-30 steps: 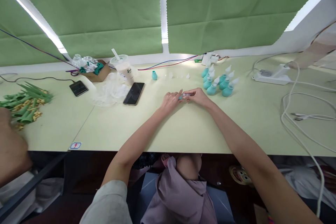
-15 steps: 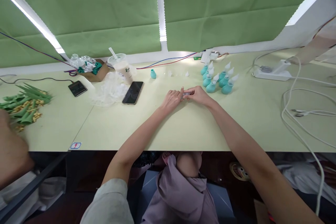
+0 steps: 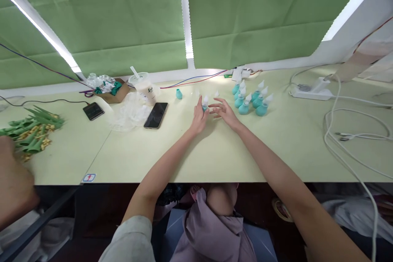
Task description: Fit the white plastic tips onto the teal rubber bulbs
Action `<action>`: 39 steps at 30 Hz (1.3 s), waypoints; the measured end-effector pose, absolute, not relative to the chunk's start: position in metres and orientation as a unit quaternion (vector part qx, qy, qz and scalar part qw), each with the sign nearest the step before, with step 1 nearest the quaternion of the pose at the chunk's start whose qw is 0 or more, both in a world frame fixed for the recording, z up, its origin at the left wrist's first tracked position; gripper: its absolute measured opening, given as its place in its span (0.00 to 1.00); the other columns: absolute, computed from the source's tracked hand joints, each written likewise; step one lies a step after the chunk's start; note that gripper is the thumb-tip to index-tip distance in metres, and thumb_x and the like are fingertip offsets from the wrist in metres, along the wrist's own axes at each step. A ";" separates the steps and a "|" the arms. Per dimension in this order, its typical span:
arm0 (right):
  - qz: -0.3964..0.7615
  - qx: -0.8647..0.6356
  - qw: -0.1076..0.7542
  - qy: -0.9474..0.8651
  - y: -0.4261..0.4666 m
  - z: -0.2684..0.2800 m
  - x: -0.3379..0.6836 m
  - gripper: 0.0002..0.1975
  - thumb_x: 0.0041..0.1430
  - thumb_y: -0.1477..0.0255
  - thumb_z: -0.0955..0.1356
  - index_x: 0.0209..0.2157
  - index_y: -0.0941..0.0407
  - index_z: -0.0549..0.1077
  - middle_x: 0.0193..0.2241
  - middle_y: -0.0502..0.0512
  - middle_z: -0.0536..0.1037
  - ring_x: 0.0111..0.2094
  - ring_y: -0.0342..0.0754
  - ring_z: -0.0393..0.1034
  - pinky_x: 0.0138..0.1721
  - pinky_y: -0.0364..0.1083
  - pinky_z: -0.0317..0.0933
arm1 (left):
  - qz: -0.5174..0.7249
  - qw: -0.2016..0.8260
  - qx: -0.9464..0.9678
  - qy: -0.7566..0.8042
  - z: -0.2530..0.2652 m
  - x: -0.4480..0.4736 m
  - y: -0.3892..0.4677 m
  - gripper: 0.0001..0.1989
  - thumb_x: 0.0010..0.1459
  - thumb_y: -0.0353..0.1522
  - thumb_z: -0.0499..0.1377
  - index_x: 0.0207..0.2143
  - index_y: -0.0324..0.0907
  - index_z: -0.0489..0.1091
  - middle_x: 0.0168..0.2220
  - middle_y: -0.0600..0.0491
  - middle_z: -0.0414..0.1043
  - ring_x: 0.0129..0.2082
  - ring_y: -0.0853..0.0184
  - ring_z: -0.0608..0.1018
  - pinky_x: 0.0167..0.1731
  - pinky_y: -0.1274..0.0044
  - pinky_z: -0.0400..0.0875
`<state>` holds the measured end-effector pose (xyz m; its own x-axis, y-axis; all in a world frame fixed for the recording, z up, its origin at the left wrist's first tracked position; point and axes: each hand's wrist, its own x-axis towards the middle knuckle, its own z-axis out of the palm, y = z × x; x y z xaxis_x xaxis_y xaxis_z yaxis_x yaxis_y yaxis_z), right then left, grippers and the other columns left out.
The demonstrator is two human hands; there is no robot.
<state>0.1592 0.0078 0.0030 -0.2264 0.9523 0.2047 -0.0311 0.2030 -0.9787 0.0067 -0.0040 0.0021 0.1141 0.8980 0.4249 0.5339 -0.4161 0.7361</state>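
Over the middle of the table, my left hand (image 3: 200, 119) is closed around a teal nasal aspirator (image 3: 205, 107), a small bulb with a clear pointed tip standing upright. Its lower part is hidden by my fingers. Just to the right, my right hand (image 3: 224, 114) has its fingers spread, with nothing in them. Behind the hands lie small clear tips (image 3: 216, 93). A lone teal bulb (image 3: 178, 94) without a tip stands to the left. Right of my right hand, several finished-looking teal bulbs (image 3: 261, 109) with clear tips stand in a cluster.
On the left are a black phone (image 3: 156, 115), a plastic bag (image 3: 130, 112), a drink cup with straw (image 3: 146, 89) and a small cardboard box (image 3: 116, 94). Green artificial stems (image 3: 37, 127) lie near another person's arm (image 3: 14, 184). A power strip (image 3: 311, 93) and white cables are at right.
My hands were together over a piece lying between the fingers. Now my right hand has let go and spread apart, while my left holds the aspirator upright. The camera view has shifted slightly.
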 end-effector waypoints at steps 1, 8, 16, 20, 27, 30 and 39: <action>0.526 -0.378 0.478 -0.593 0.007 0.002 0.156 0.33 0.48 0.52 0.67 0.54 0.50 0.63 0.47 0.58 0.74 0.40 0.50 0.72 0.34 0.46 0.69 | 0.465 0.238 0.693 0.496 0.001 0.006 -0.002 0.23 0.63 0.36 0.46 0.60 0.48 0.50 0.50 0.46 0.65 0.54 0.64 0.64 0.51 0.69 0.61; 0.478 -0.356 0.479 -0.644 0.001 -0.012 0.134 0.33 0.42 0.63 0.73 0.53 0.52 0.66 0.51 0.56 0.71 0.47 0.52 0.69 0.47 0.50 0.64 | 0.546 0.418 0.596 0.414 -0.003 0.006 -0.002 0.16 0.56 0.39 0.57 0.44 0.40 0.65 0.42 0.47 0.71 0.43 0.65 0.73 0.43 0.72 0.69; 0.410 -0.433 0.476 -0.646 0.011 -0.014 0.140 0.18 0.40 0.64 0.72 0.35 0.56 0.76 0.29 0.50 0.78 0.33 0.49 0.72 0.39 0.48 0.66 | 0.508 0.282 0.636 0.508 0.003 -0.004 0.001 0.16 0.52 0.37 0.61 0.44 0.44 0.68 0.50 0.48 0.65 0.50 0.64 0.69 0.48 0.71 0.66; 0.367 -0.491 0.511 -0.603 0.015 -0.008 0.151 0.13 0.38 0.63 0.72 0.25 0.57 0.75 0.22 0.48 0.75 0.27 0.46 0.68 0.32 0.46 0.65 | 0.489 0.240 0.645 0.536 -0.001 -0.023 0.012 0.16 0.58 0.39 0.54 0.48 0.46 0.66 0.51 0.48 0.65 0.50 0.64 0.68 0.48 0.70 0.65; 0.348 -0.457 0.533 -0.622 0.016 -0.016 0.160 0.16 0.37 0.65 0.72 0.31 0.56 0.73 0.32 0.51 0.76 0.35 0.47 0.69 0.38 0.45 0.64 | 0.518 0.234 0.574 0.589 -0.016 -0.034 0.028 0.16 0.60 0.40 0.49 0.40 0.41 0.71 0.43 0.46 0.70 0.47 0.62 0.69 0.50 0.68 0.63; 0.339 -0.496 0.508 -0.617 0.014 -0.019 0.159 0.11 0.36 0.66 0.72 0.22 0.56 0.71 0.22 0.49 0.72 0.27 0.45 0.67 0.31 0.44 0.63 | 0.518 0.222 0.575 0.593 -0.018 -0.033 0.028 0.17 0.60 0.40 0.48 0.35 0.41 0.73 0.40 0.45 0.71 0.45 0.61 0.70 0.49 0.67 0.63; 0.301 -0.511 0.505 -0.628 -0.006 -0.014 0.168 0.11 0.42 0.64 0.70 0.28 0.56 0.74 0.24 0.50 0.75 0.27 0.46 0.67 0.31 0.45 0.63 | 0.528 0.274 0.562 0.574 -0.020 -0.040 0.032 0.20 0.59 0.42 0.47 0.33 0.39 0.73 0.38 0.46 0.75 0.42 0.62 0.73 0.47 0.70 0.64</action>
